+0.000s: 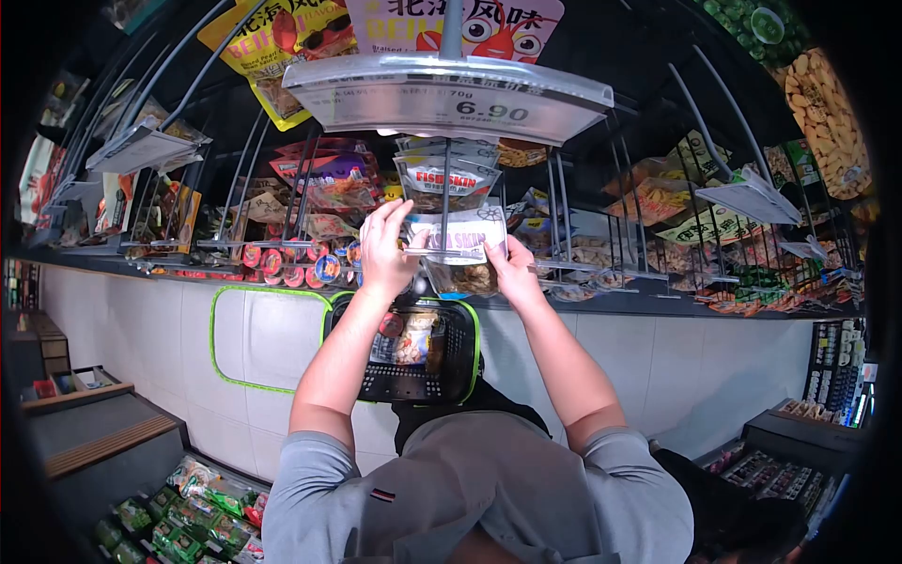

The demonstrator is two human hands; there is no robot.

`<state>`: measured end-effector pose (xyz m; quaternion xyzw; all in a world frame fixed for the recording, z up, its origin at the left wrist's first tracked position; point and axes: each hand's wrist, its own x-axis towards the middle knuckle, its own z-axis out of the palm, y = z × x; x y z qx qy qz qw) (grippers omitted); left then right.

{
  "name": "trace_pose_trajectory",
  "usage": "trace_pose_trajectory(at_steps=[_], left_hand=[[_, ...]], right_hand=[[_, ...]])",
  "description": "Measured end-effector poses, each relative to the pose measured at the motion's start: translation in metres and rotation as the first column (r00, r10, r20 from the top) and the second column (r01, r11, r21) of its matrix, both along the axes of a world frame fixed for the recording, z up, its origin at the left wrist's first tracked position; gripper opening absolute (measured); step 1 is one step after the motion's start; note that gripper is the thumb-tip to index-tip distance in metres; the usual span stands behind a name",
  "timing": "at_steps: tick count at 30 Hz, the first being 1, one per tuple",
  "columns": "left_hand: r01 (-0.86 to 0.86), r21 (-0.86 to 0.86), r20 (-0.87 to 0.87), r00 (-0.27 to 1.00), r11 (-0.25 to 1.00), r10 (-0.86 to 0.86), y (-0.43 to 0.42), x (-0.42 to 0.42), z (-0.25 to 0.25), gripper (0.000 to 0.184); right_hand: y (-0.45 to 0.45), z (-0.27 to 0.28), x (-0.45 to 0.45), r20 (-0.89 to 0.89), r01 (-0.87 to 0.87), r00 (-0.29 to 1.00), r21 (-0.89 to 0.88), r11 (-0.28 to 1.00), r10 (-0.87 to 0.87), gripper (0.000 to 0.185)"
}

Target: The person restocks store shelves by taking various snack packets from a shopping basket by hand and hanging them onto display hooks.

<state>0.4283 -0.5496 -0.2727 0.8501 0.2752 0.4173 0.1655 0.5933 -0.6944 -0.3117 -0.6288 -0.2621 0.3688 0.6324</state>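
Note:
Between my two hands is a white snack bag [467, 228] with pinkish lettering, in front of the hanging rack. My right hand [516, 270] pinches its lower right side with thumb and fingers. At its left edge is my left hand [387, 246], raised, with its fingers stretched upward and the thumb near the bag. Just above the bag hang several Fish Skin packets [448, 179]. A clear pouch [460, 279] with brown contents shows below it.
A price label [451, 97] reading 6.90 juts out above my hands. Below the rack, a black basket with a green rim [475, 352] holds a few packages. Wire hooks with bagged snacks [719, 226] stretch to both sides. Green packages [174, 526] lie at the lower left.

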Motion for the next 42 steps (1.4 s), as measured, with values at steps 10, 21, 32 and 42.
trace_pose_trajectory(at_steps=[10, 21, 32, 42], left_hand=[[-0.023, -0.628, -0.021, 1.000, 0.778, 0.013, -0.061, -0.067, -0.070, 0.036], [-0.344, -0.840, -0.340, 0.937, 0.420, 0.087, -0.178, -0.204, -0.180, 0.021], [-0.442, -0.861, -0.416, 0.897, 0.252, 0.149, -0.200, -0.260, -0.212, 0.025], [-0.519, -0.855, -0.512, 0.843, 0.002, 0.164, -0.247, -0.320, -0.249, 0.023]], right_hand=[[0.038, -0.016, 0.009, -0.251, 0.038, 0.968, 0.052, 0.998, -0.024, 0.026], [0.069, -0.045, 0.015, -0.093, 0.072, 0.994, 0.121, 0.990, -0.061, 0.030], [0.072, -0.054, 0.025, 0.243, 0.093, 0.967, -0.039, 0.995, -0.081, 0.047], [0.027, -0.093, 0.016, 0.310, 0.233, 0.937, -0.207, 0.950, -0.162, 0.038]])
